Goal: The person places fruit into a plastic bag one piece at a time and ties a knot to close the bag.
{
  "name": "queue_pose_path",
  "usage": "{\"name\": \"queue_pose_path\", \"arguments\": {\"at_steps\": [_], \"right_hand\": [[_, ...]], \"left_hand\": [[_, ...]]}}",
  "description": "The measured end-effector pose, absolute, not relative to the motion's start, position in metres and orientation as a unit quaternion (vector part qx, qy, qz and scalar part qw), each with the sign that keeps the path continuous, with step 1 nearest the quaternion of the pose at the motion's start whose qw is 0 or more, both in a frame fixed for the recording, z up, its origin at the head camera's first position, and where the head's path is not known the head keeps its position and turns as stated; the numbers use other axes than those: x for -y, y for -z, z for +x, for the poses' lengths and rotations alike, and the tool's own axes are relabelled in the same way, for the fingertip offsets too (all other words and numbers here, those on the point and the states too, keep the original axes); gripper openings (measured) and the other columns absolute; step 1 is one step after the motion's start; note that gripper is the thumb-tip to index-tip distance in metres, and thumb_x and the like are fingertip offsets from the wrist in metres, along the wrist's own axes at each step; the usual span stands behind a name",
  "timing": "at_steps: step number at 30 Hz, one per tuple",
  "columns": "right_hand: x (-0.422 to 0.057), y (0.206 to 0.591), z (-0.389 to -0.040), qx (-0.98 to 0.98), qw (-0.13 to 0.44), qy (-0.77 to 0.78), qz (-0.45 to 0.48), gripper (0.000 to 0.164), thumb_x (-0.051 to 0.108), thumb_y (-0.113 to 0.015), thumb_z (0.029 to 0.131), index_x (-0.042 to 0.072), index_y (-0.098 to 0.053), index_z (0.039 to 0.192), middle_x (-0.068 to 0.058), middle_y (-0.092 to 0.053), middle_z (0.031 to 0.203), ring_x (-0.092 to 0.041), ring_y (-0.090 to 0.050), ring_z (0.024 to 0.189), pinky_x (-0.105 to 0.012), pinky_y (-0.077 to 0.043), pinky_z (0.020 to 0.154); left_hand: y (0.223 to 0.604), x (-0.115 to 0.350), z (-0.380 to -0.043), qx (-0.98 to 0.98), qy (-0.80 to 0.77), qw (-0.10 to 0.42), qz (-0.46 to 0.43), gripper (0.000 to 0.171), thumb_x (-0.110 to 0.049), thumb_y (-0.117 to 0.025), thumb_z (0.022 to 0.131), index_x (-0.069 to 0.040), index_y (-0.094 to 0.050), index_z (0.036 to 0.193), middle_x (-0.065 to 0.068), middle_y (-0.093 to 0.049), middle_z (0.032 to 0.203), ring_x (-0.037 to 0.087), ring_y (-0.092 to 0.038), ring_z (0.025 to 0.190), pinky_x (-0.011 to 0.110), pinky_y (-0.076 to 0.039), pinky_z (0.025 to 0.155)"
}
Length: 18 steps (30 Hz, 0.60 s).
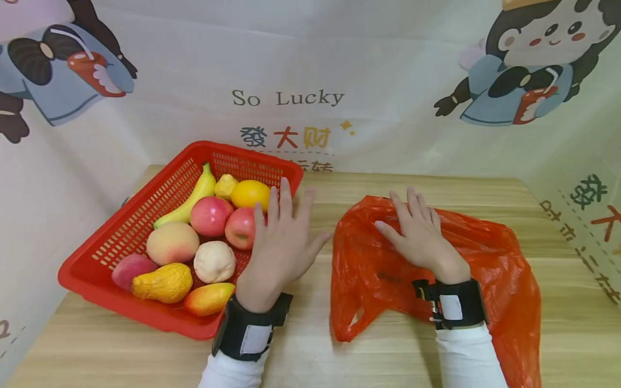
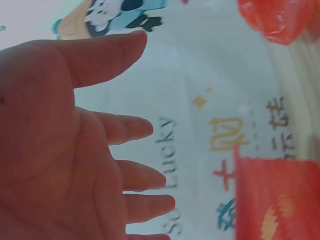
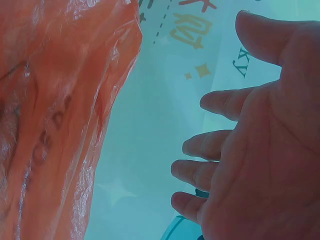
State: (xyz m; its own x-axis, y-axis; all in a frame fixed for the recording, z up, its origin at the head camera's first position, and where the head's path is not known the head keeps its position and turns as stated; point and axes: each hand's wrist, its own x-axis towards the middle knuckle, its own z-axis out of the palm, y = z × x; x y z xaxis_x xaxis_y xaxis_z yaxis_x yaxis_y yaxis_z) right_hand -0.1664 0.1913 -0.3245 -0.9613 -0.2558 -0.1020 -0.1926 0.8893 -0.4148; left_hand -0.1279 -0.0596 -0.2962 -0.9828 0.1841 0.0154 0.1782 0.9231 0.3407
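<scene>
My left hand [image 1: 281, 242] is spread out, fingers straight, over the right side of a red plastic basket [image 1: 194, 150]. In the left wrist view its palm [image 2: 45, 150] shows nothing held. The basket holds several fruits, among them a banana [image 1: 191, 199], a lemon [image 1: 249, 193], a peach [image 1: 172, 242], a mango [image 1: 209, 299] and a yellow pear-shaped fruit [image 1: 162, 283]. Above a crumpled red plastic bag [image 1: 485, 258] my right hand [image 1: 422, 237] extends its fingers; its palm [image 3: 270, 140] is bare too in the right wrist view.
The wooden table [image 1: 310, 345] carries both the basket and the bag. Behind it rises a pale printed cloth [image 1: 378, 108] with cartoon figures and lettering, which also covers the left and right sides. One bag handle [image 1: 353, 326] points toward the front.
</scene>
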Motion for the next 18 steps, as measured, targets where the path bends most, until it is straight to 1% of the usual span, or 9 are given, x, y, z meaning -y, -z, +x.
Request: {"name": "queue_pose_path", "arguments": {"at_steps": [5, 9, 13, 18], "right_hand": [[-0.192, 0.325, -0.167, -0.969, 0.081, 0.201, -0.116, 0.078, 0.047, -0.043, 0.102, 0.009, -0.005, 0.159, -0.025, 0.01, 0.164, -0.049, 0.008, 0.15, -0.069, 0.003, 0.116], [-0.192, 0.327, -0.167, -0.969, 0.089, 0.197, -0.117, 0.079, 0.048, -0.042, 0.102, 0.009, -0.004, 0.159, -0.025, 0.011, 0.163, -0.049, 0.008, 0.15, -0.069, 0.003, 0.116], [-0.192, 0.327, -0.167, -0.968, 0.095, 0.198, -0.117, 0.079, 0.048, -0.042, 0.102, 0.009, -0.004, 0.159, -0.026, 0.011, 0.163, -0.05, 0.008, 0.149, -0.07, 0.003, 0.115], [-0.194, 0.326, -0.169, -0.968, 0.107, 0.195, -0.118, 0.081, 0.045, -0.045, 0.102, 0.007, -0.002, 0.159, -0.028, 0.009, 0.163, -0.052, 0.007, 0.149, -0.071, 0.002, 0.115]], "left_hand": [[0.286, 0.077, -0.108, -0.98, -0.175, -0.022, 0.089, 0.083, -0.048, -0.058, 0.095, -0.016, -0.017, 0.158, 0.025, 0.002, 0.164, 0.048, -0.004, 0.151, 0.067, -0.002, 0.119], [0.283, 0.091, -0.096, -0.98, -0.177, -0.024, 0.086, 0.081, -0.045, -0.06, 0.094, -0.014, -0.02, 0.158, 0.026, -0.002, 0.164, 0.049, -0.005, 0.151, 0.068, -0.004, 0.118], [0.282, 0.107, -0.087, -0.981, -0.177, -0.006, 0.085, 0.08, -0.043, -0.058, 0.096, -0.013, -0.018, 0.158, 0.027, -0.001, 0.164, 0.049, -0.002, 0.151, 0.069, -0.002, 0.117], [0.281, 0.13, -0.073, -0.976, -0.185, 0.05, 0.1, 0.083, -0.05, -0.057, 0.095, -0.016, -0.016, 0.159, 0.022, 0.003, 0.165, 0.048, -0.003, 0.151, 0.069, 0.001, 0.116]]}}
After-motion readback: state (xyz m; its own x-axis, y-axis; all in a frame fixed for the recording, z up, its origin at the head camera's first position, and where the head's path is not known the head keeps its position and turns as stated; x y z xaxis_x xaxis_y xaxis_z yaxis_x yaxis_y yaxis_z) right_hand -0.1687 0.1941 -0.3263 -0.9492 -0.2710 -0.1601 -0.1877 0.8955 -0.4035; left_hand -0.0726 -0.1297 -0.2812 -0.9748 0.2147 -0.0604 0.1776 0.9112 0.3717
